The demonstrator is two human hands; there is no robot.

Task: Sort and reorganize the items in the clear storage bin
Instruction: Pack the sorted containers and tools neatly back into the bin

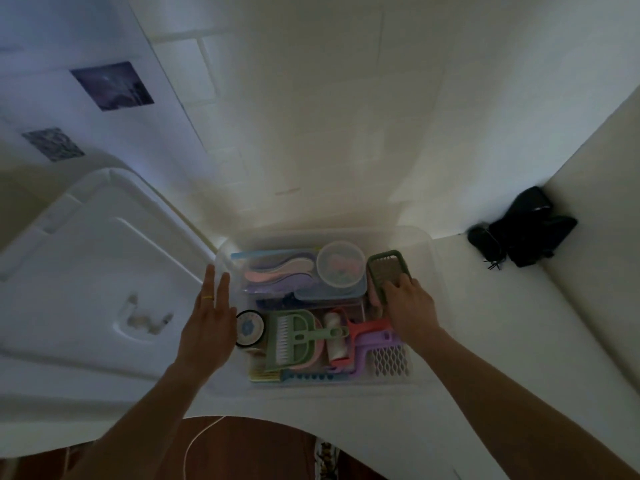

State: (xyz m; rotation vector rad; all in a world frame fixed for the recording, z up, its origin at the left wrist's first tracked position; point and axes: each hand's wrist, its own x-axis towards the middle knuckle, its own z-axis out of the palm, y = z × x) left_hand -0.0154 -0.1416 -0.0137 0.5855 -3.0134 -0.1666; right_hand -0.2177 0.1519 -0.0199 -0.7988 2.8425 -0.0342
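A clear storage bin [420,242] stands on the white table in front of me, full of pastel items. My right hand [410,308] grips a green grater [386,271] standing upright at the bin's right side. My left hand [211,318] hovers flat with fingers apart over the bin's left rim, holding nothing. Inside lie a blue tray of pastel spoons [277,273], a round clear container [341,265], a green dustpan with brush [294,337], a round tin [250,329], a lint roller [337,342], a coral scoop [369,329] and a purple slotted scoop [386,358].
The bin's white lid [100,271] lies on the table to the left. A black pouch with a cord [519,232] sits at the right against the wall. Tiled wall rises behind the bin. Dark floor and a white cable [199,441] show below the table edge.
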